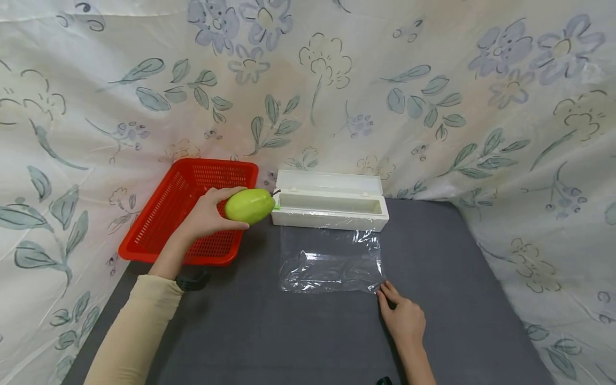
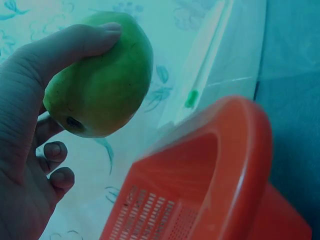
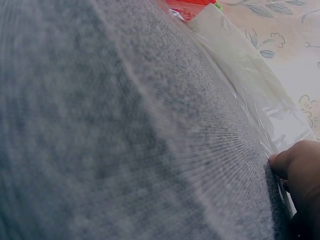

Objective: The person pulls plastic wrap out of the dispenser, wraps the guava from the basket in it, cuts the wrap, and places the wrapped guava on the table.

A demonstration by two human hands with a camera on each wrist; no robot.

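Observation:
My left hand (image 1: pixel 208 215) holds a green pear (image 1: pixel 250 206) between thumb and fingers, raised beside the right rim of the red basket (image 1: pixel 218 260). The pear lies sideways with its dark stem pointing right; the left wrist view shows its blossom end (image 2: pixel 74 122). At lower right, my right hand (image 1: pixel 404 321) pinches the near right corner of a sheet of clear plastic wrap (image 1: pixel 332 270). That sheet stretches from the front of a white wrap box (image 1: pixel 332 220) over the dark table. In the right wrist view, the thumb and fingertips are at the film's edge.
The white box stands at the back with its lid (image 1: pixel 329 182) raised. Left of it sits the slotted red basket, near the floral curtain (image 1: pixel 337 107) that surrounds the dark grey table (image 1: pixel 289 337). A small black object (image 1: pixel 384 380) shows at the bottom edge.

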